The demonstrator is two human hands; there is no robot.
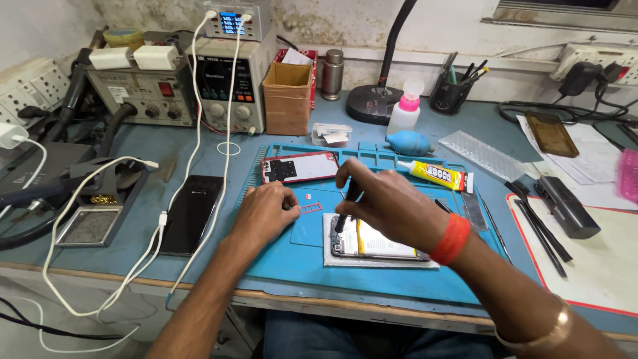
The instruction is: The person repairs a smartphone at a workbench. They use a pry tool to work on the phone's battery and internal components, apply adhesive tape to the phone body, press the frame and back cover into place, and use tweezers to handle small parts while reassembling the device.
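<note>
Blue mat [372, 279] on a cluttered bench: opened phone [379, 244] lies long axis left-right, directly under the right hand [385, 203], clenched on a dark screwdriver [347, 203] (tip down); left hand [266, 209] pinches something small, unclear.

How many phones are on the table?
3 that I can see: an opened phone under the right hand, a red-framed phone back behind the left hand, and a black phone left of the mat. Others may be hidden.

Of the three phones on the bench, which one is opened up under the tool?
The opened phone with its yellow-striped battery showing, under the right hand. The black phone lies closed at left; the red-framed phone back lies behind the hands.
</note>
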